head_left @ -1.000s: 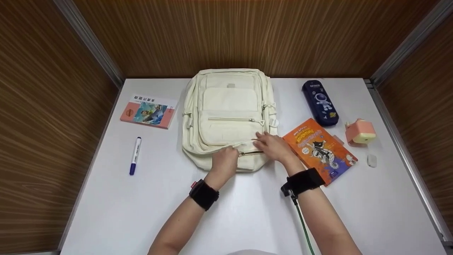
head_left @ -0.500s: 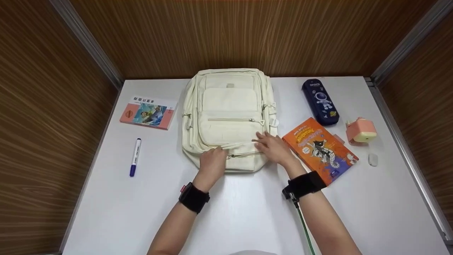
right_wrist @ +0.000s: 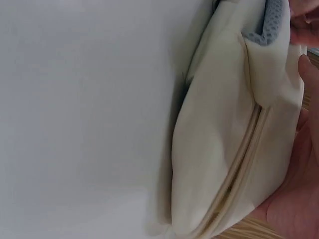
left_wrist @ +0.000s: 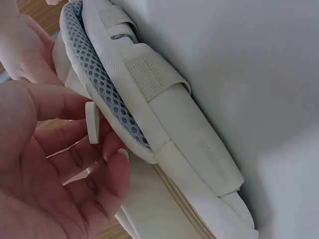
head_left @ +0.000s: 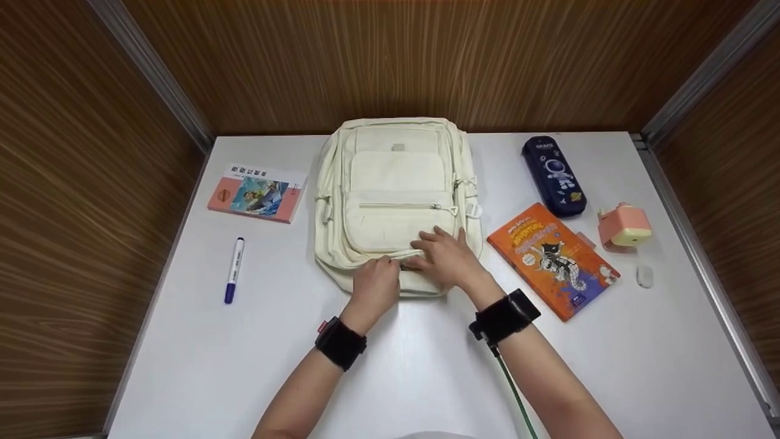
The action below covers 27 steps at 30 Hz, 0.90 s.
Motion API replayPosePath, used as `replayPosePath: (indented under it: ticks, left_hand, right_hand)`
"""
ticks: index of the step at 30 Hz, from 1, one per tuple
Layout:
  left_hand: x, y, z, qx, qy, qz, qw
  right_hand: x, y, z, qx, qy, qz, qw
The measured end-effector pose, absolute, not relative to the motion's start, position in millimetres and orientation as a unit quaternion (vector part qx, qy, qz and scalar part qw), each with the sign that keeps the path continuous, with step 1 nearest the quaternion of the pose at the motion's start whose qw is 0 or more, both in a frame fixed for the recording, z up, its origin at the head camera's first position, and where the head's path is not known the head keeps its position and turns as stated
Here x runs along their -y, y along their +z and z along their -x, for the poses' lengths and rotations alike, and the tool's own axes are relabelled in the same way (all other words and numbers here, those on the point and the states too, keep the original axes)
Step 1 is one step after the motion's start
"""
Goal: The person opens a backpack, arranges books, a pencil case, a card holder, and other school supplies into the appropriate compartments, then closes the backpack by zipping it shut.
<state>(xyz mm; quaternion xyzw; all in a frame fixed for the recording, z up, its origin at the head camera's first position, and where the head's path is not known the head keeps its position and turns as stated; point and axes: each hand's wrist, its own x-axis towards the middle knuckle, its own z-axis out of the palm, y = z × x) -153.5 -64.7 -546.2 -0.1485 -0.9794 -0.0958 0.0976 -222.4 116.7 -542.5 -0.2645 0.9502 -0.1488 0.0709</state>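
Observation:
A cream backpack point(head_left: 396, 171) lies front up on the white table. At its near end my left hand point(head_left: 376, 285) pinches a zipper pull point(left_wrist: 92, 122), a pale flat tab between thumb and curled fingers. My right hand point(head_left: 448, 259) rests beside it on the backpack's lower edge, fingers spread over the fabric and thumb close to the left fingertips. A zipper point(right_wrist: 239, 167) runs along the bag's near side in the right wrist view. Grey mesh padding point(left_wrist: 94, 64) shows beside the left hand.
To the left lie a pink-and-white book point(head_left: 256, 193) and a blue-capped marker point(head_left: 234, 270). On the right are an orange book point(head_left: 553, 262), a navy astronaut pencil case point(head_left: 554, 177), a pink pencil sharpener point(head_left: 624, 227) and a small white eraser point(head_left: 645, 276). Wood-grain panels point(head_left: 390, 61) surround the table.
My left hand moved left along the zipper with the pull, then slightly back right. My right hand has shifted left along the backpack's lower edge, close to the left hand.

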Motion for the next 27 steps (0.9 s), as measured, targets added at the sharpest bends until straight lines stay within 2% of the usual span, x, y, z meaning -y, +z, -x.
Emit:
replayPosePath:
  ticks: [8,17,27]
  left_hand:
    - [54.0,-554.4,157.6,0.982,-0.094,0.11,0.123]
    - [64.3,-556.6,156.0,0.979,-0.092,0.101,0.153]
    - [69.6,-555.9,155.7,0.968,-0.124,0.13,0.178]
  right_hand:
    - [-110.4,-549.1,224.0,-0.947,-0.185,0.25,0.082]
    - [-103.2,-551.7,224.4,-0.944,-0.191,0.255,0.086]
    - [-113.6,-547.7,227.2,-0.944,-0.201,0.244,0.098]
